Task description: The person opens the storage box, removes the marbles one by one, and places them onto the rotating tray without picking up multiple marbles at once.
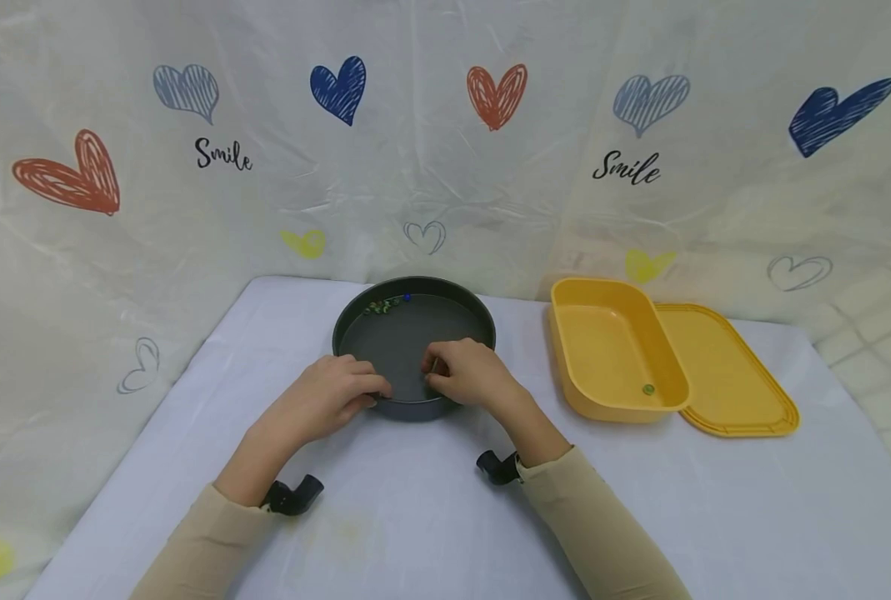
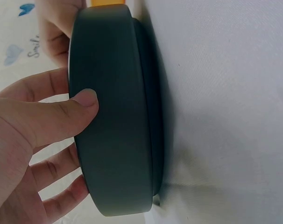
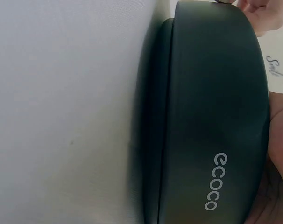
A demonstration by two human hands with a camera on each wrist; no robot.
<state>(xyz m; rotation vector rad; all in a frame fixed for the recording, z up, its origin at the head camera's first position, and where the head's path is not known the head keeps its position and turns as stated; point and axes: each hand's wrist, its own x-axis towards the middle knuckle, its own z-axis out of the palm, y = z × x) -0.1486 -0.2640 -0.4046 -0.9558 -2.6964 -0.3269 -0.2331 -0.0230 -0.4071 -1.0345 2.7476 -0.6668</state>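
A dark round pan point(image 1: 415, 337) stands on the white tablecloth, and both hands hold its near rim. My left hand point(image 1: 340, 392) grips the rim at the near left. Its thumb point(image 2: 83, 105) presses the pan's outer wall point(image 2: 118, 149) and its fingers curl over the edge. My right hand point(image 1: 469, 372) grips the rim at the near right. In the right wrist view only a strip of that hand point(image 3: 280, 126) shows behind the pan wall point(image 3: 211, 93), which is marked "ecoco". Several small green beads point(image 1: 380, 307) and a blue bead point(image 1: 407, 297) lie against the pan's far wall.
A yellow tub point(image 1: 603, 329) stands to the right of the pan with one green bead point(image 1: 648, 389) in it. Its yellow lid point(image 1: 738, 375) lies flat beside it. A heart-printed sheet point(image 1: 445, 167) hangs behind the table.
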